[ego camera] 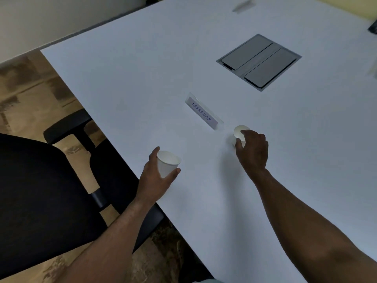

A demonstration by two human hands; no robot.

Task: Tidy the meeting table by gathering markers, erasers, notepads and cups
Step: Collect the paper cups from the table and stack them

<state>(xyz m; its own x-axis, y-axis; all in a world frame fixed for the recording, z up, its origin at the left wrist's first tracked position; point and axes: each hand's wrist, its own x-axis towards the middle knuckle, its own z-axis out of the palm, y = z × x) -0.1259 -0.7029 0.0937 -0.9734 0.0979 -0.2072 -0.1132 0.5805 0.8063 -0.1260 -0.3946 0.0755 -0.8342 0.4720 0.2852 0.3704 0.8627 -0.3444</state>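
Observation:
My left hand grips a white paper cup near the table's left edge, thumb on one side and fingers on the other, mouth tilted toward the table's middle. Farther right, my right hand curls over a second white paper cup, fingers at its rim and thumb on its side. That cup sits just past a clear name plate. No markers, erasers or notepads show clearly.
A clear name plate with handwriting lies before the right cup. A grey cable hatch is set into the white table. A black office chair stands at the left edge. Blurred small objects sit at the far edge.

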